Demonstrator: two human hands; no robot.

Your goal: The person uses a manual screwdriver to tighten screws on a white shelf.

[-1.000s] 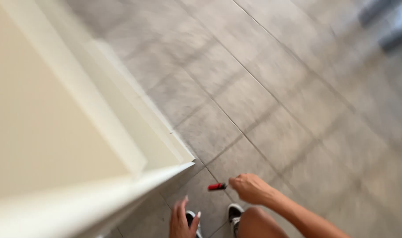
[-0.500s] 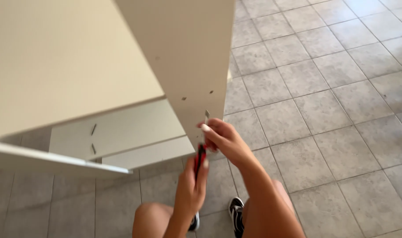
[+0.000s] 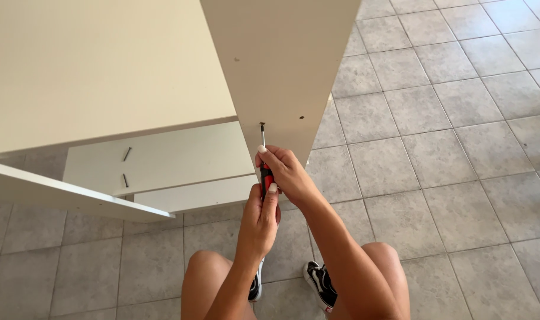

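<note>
A red-and-black-handled screwdriver is gripped by both hands below a cream furniture panel. The handle is clasped from beneath by the left hand, its thumb laid up along the grip, while the upper part of the handle and the base of the shaft are pinched by the fingers of the right hand. The thin metal shaft is held nearly upright, its tip set against a screw near the lower edge of the panel. A small bare hole is seen just to the right of that screw. Further white boards are lying on the grey tiled floor behind, with two dark screws resting on one of them. Bare knees and black-and-white sneakers are visible beneath the hands.
</note>
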